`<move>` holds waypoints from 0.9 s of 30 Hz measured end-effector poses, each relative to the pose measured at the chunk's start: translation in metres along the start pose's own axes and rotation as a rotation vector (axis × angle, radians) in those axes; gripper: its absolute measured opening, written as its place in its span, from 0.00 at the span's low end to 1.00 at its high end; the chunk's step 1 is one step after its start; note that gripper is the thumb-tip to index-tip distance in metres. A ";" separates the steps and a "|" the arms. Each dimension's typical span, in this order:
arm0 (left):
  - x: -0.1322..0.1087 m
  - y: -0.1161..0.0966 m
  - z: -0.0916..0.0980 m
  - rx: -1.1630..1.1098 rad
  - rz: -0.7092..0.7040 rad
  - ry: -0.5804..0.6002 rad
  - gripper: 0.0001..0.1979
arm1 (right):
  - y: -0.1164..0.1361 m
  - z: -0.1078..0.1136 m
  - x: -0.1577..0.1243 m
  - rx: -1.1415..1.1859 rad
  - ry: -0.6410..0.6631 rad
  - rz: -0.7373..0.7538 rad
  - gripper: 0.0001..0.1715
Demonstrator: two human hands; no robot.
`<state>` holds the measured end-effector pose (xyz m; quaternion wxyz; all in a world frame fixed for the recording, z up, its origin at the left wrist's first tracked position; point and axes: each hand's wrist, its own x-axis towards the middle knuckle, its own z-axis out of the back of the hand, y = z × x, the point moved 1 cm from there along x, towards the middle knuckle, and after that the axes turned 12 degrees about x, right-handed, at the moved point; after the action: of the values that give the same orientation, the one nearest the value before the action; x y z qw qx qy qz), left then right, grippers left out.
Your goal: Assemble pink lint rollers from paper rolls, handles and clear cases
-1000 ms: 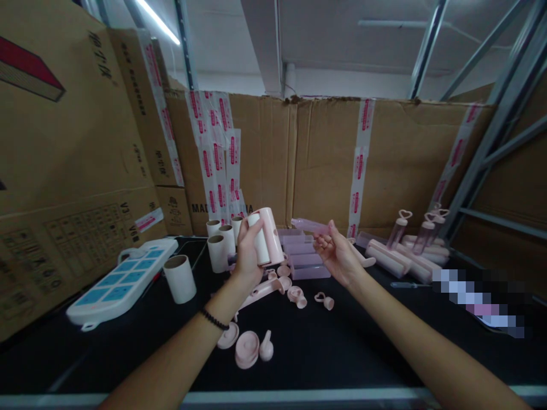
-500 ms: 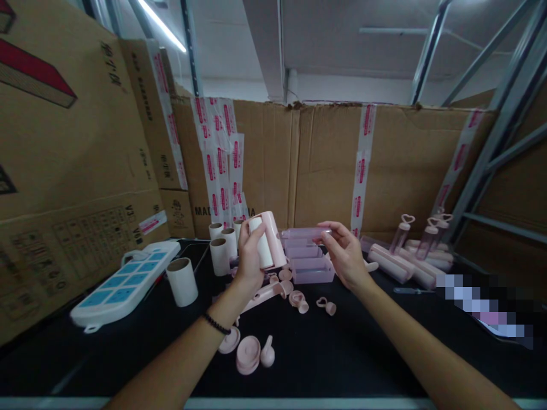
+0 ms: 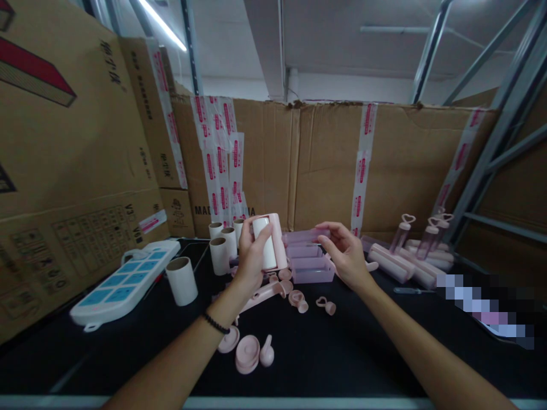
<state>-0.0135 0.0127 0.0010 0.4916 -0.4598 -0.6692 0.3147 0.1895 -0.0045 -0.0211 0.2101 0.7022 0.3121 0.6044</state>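
Observation:
My left hand (image 3: pixel 252 253) is closed round a pink roller casing (image 3: pixel 278 242) that has a white paper roll (image 3: pixel 265 245) seated in its open side. A translucent purple strip-shaped piece (image 3: pixel 304 236) is pinched at its right end by my right hand (image 3: pixel 344 253), thumb below and fingers above. Its left end comes close to the casing; I cannot tell whether they touch. Under it stand purple translucent trays (image 3: pixel 313 272). Below my hands, a pink handle piece (image 3: pixel 265 293) and small pink heart-loop caps (image 3: pixel 330 307) lie on the black surface, with round pink discs (image 3: pixel 247 353) nearer me.
Several white paper rolls (image 3: pixel 219 256) stand at the left, one roll (image 3: pixel 182 282) apart beside a white power strip (image 3: pixel 123 282). At the right lie pink rollers (image 3: pixel 391 263), with heart-topped purple tubes (image 3: pixel 400 236) upright among them. Cardboard walls (image 3: pixel 325 159) rise behind and left.
The casing in my left hand has turned slightly, showing more of the roll's front. The purple piece in my right hand has tilted a little, its left end lower. Loose parts have stayed put.

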 end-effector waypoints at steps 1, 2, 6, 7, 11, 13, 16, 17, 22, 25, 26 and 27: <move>-0.001 0.000 0.000 0.004 -0.001 0.009 0.24 | 0.000 0.000 0.000 -0.007 0.003 0.003 0.13; -0.002 0.000 -0.001 0.007 -0.001 0.017 0.23 | 0.001 0.000 0.000 -0.012 0.007 0.004 0.13; -0.003 -0.001 -0.002 0.026 0.003 0.022 0.23 | 0.002 0.001 -0.001 -0.024 0.014 0.003 0.12; -0.003 -0.001 -0.002 0.035 -0.001 0.023 0.23 | 0.002 0.001 -0.001 -0.024 0.014 0.002 0.12; -0.005 0.002 -0.004 0.063 -0.032 0.025 0.22 | 0.001 -0.001 -0.002 -0.033 -0.003 0.001 0.13; -0.006 0.004 -0.005 0.055 -0.027 0.010 0.21 | -0.001 -0.001 -0.003 -0.046 -0.011 -0.004 0.13; -0.008 0.007 -0.006 0.036 -0.010 0.001 0.21 | -0.004 0.000 -0.003 -0.050 -0.007 -0.014 0.13; -0.008 0.008 -0.006 0.036 -0.012 0.007 0.21 | -0.005 0.000 -0.003 -0.048 -0.005 -0.018 0.13; -0.007 0.010 -0.006 0.082 -0.041 0.043 0.20 | -0.007 0.002 -0.002 -0.041 -0.012 -0.064 0.13; -0.005 0.011 -0.005 0.065 -0.036 0.034 0.21 | -0.008 0.001 -0.002 -0.043 -0.012 -0.093 0.13; -0.005 0.011 -0.004 0.052 -0.032 0.030 0.22 | -0.007 0.001 -0.002 -0.042 -0.014 -0.090 0.13; -0.005 0.010 -0.004 0.041 -0.027 0.031 0.23 | -0.006 0.000 -0.002 -0.043 -0.016 -0.078 0.13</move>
<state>-0.0062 0.0118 -0.0081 0.5152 -0.4454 -0.6612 0.3145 0.1882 -0.0019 -0.0269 0.2512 0.6898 0.3246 0.5965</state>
